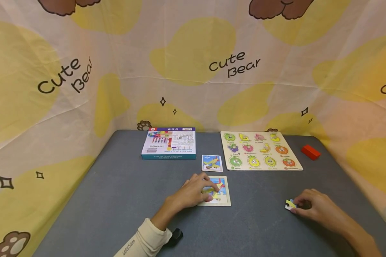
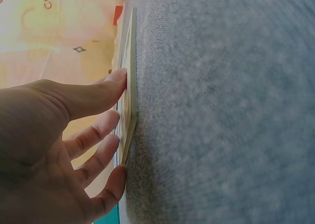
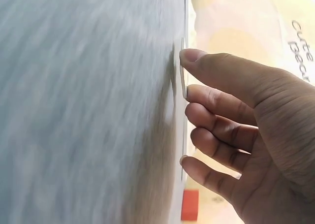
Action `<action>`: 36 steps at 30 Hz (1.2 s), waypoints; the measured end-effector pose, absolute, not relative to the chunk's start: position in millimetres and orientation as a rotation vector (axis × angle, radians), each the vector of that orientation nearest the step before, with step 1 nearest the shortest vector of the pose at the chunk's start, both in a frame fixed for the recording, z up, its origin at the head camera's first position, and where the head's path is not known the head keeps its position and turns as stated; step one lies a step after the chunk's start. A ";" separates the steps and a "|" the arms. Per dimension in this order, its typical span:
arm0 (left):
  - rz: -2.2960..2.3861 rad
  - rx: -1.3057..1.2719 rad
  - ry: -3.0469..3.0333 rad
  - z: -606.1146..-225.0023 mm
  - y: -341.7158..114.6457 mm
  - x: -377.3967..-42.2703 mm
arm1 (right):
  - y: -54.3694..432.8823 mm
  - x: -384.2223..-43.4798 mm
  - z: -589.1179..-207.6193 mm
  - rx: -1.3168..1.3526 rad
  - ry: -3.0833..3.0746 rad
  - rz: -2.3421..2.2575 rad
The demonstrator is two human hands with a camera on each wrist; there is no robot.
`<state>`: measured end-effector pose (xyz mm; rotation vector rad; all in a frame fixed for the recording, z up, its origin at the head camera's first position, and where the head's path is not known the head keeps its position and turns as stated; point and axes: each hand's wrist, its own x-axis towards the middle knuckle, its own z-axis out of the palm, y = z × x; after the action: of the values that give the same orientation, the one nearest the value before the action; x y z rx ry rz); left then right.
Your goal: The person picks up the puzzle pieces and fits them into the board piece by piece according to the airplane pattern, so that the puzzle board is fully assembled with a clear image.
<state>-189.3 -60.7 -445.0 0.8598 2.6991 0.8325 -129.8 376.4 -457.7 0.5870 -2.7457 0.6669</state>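
Observation:
In the head view, a small framed jigsaw puzzle (image 1: 223,189) with an airplane picture lies on the dark table. My left hand (image 1: 193,191) is over its left part and hides some of it. Thumb and fingertips rest spread on the puzzle; the left wrist view shows this hand (image 2: 74,120) along the board's pale edge (image 2: 132,96). Off to the right, my right hand (image 1: 318,208) pinches a yellow, white and blue puzzle piece (image 1: 289,204) between thumb and fingers. Seen from the right wrist, that piece (image 3: 184,83) is a thin tilted edge by the thumb of the hand (image 3: 236,101).
Behind the puzzle lies a square airplane picture card (image 1: 212,163). A bead-set box (image 1: 168,143) stands back left. A fruit board (image 1: 260,150) lies back right, with a red block (image 1: 310,152) beside it. Printed cloth (image 1: 186,60) hangs around the table.

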 end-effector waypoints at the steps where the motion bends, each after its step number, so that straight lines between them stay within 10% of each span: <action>1: 0.829 0.857 2.700 -445.1 -60.7 -189.4 | 372.4 -131.1 -455.6 0.586 -2.767 0.666; 36: 0.851 0.873 2.701 -444.9 -61.7 -189.1 | 219.2 -183.5 -425.2 1.016 -2.909 0.549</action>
<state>-189.1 -61.7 -444.9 0.8731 2.7009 0.8510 -183.5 219.2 -425.2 1.0156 -2.9086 0.5485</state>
